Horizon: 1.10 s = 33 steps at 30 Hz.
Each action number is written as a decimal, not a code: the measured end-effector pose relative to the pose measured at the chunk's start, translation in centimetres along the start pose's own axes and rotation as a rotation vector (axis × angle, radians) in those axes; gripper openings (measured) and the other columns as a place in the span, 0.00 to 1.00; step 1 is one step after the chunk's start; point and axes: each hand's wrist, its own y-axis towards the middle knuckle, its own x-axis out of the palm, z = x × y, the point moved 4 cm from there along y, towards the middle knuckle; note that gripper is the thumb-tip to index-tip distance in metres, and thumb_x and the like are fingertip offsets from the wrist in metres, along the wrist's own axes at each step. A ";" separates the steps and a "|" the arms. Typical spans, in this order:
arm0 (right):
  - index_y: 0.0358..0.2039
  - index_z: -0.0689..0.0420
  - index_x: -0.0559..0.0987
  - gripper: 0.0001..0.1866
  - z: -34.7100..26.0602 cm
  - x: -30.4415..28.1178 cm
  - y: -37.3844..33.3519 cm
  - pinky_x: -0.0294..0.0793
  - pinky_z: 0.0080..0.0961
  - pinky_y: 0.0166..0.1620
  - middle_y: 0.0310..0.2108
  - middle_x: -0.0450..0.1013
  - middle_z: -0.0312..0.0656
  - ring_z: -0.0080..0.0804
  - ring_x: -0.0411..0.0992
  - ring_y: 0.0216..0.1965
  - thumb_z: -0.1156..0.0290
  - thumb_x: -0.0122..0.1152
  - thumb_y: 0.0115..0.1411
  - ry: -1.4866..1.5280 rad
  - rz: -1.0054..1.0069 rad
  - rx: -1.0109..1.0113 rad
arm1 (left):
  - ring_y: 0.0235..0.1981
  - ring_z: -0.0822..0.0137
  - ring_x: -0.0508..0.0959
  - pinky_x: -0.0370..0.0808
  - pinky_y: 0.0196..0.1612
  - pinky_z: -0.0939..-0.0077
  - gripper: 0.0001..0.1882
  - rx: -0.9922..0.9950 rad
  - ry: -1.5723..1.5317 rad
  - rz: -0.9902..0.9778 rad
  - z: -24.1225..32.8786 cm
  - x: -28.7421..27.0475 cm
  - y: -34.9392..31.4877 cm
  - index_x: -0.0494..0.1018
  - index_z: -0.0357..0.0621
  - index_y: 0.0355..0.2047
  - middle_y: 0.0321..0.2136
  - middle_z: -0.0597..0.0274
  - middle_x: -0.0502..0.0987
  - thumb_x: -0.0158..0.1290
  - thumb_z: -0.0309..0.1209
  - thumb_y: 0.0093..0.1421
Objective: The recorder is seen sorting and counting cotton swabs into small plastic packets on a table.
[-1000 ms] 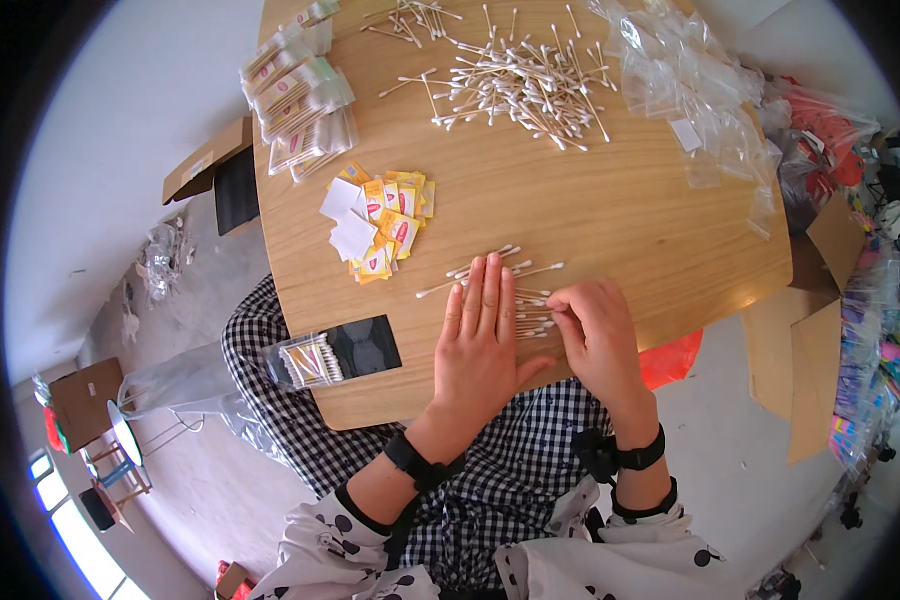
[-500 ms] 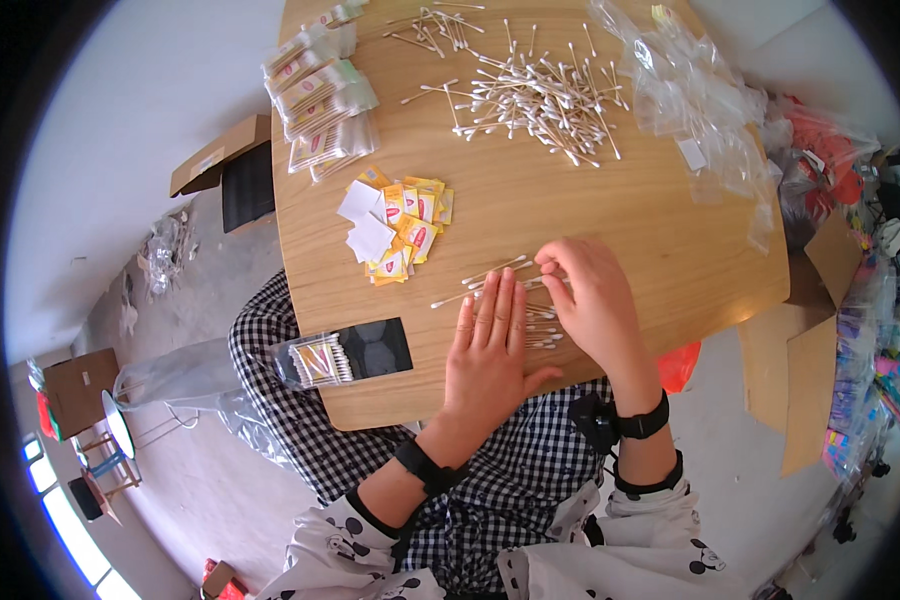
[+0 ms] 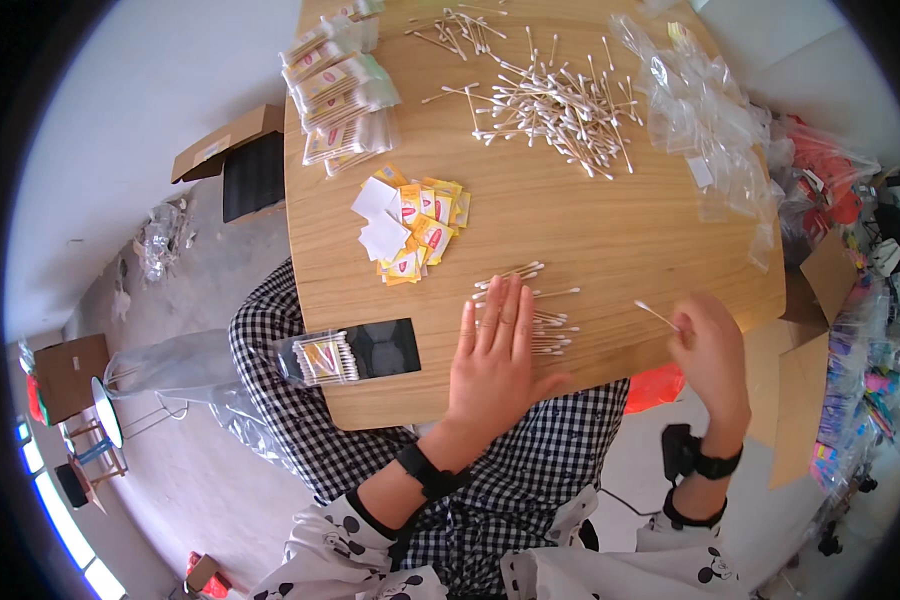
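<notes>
My left hand (image 3: 495, 350) lies flat, fingers stretched out, over a small group of cotton swabs (image 3: 552, 335) near the table's front edge. Their white tips stick out on the right of it and beyond its fingertips. To the right, my right hand (image 3: 712, 350) is closed, pinching a single cotton swab (image 3: 656, 314) whose white tip points up and left. This hand is slightly blurred and hovers by the table's right front edge. Yellow and white cards (image 3: 432, 238) lie in a loose heap beyond my left hand.
A large loose pile of swabs (image 3: 560, 115) spreads at the back. Filled packs (image 3: 345, 95) line the far left edge, and clear plastic bags (image 3: 715, 120) the right. A filled swab pack (image 3: 325, 358) overlaps a dark flat rectangle (image 3: 382, 348) at front left. A cardboard box (image 3: 825, 275) stands off the right edge.
My right hand has moved right, away from the swabs beside my left hand, and now carries one swab. My left hand stays flat in nearly the same place. The view has shifted slightly.
</notes>
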 end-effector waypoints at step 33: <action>0.64 0.64 0.60 0.37 -7.4 11.6 -1.0 0.49 0.42 0.71 0.67 0.58 0.54 0.43 0.53 0.70 0.42 0.35 0.71 1.361 0.451 0.070 | 0.72 0.53 0.48 0.40 0.72 0.58 0.40 -0.120 -1.975 0.567 -2.6 0.0 0.5 0.42 0.44 0.72 0.69 0.39 0.53 0.41 0.51 0.69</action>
